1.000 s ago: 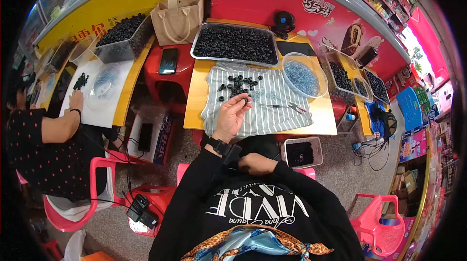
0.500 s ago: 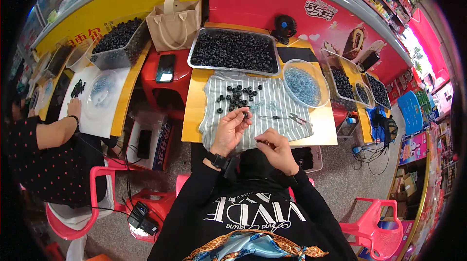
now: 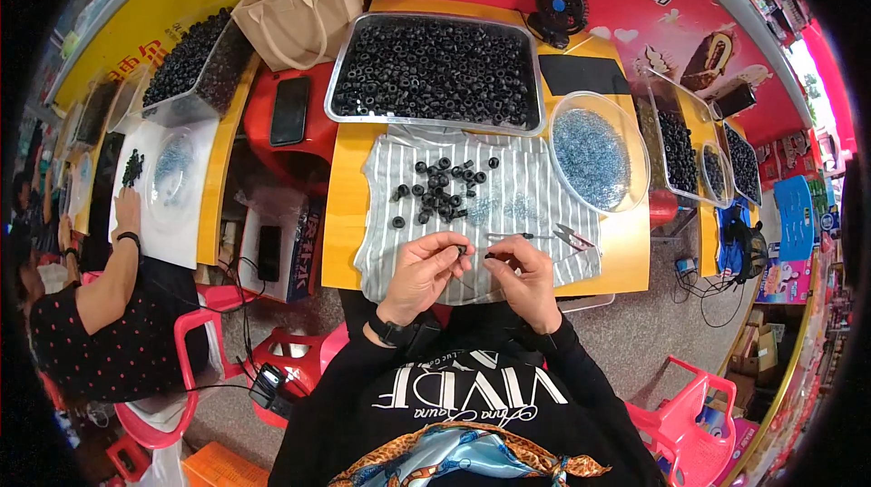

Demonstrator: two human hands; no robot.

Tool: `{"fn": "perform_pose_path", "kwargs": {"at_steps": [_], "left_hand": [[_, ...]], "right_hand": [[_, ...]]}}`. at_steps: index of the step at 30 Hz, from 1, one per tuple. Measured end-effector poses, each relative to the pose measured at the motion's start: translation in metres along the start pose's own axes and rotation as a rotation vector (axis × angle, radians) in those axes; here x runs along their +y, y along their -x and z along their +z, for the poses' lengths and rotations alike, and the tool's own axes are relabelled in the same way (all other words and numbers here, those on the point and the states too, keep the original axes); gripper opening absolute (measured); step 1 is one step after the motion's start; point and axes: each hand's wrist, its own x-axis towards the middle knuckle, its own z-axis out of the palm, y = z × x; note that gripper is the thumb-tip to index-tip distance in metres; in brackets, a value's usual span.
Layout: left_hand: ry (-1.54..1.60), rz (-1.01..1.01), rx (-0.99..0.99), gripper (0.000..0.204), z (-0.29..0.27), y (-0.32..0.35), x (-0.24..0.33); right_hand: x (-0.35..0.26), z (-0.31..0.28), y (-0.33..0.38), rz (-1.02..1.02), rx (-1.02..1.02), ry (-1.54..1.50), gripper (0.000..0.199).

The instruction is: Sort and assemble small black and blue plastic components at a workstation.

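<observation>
Pinching small black rubber ring (image 3: 462, 250): left hand (image 3: 425, 275), withdrawn from loose ring pile (image 3: 442, 189) on striped cloth (image 3: 522, 180). Right hand (image 3: 528, 279) meeting it, fingers pressed together, contents indiscernible. Assembly step beginning over yellow surface (image 3: 343, 206).

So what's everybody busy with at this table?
A person seated at a yellow table holds a small black ring in the left hand, with the right hand close beside it, over a striped cloth. More black rings lie loose on the cloth, behind them a full tray and a bowl of blue bits. Another person works at the left.
</observation>
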Motion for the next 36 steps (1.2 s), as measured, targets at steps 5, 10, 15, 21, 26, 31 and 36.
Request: {"fn": "perform_pose_path", "kwargs": {"at_steps": [5,10,15,21,26,31,36], "left_hand": [[0.074,0.0,-0.044,0.022,-0.008,-0.006,-0.004],[0.115,-0.048,0.013,0.022,-0.001,-0.007,0.002],[0.142,-0.1,0.056,0.022,0.001,-0.007,0.005],[0.112,-0.12,0.05,0.022,0.004,-0.002,0.008],[0.078,-0.107,0.053,0.021,0.003,0.0,0.004],[0.005,-0.07,0.008,0.018,-0.001,0.001,0.001],[-0.014,-0.034,-0.015,0.017,0.0,0.0,-0.002]], "right_hand": [[0.0,-0.008,-0.005,0.073,-0.032,-0.059,0.013],[-0.008,-0.003,-0.006,0.133,-0.069,-0.466,0.011],[-0.004,0.005,-0.004,0.141,-0.11,-0.507,0.011],[-0.006,0.008,-0.006,0.033,-0.079,-0.418,0.011],[-0.003,0.011,-0.003,-0.028,-0.073,-0.295,0.01],[-0.004,0.016,0.0,0.042,-0.034,-0.343,0.012],[0.004,0.017,0.002,-0.002,-0.035,-0.345,0.012]]}}
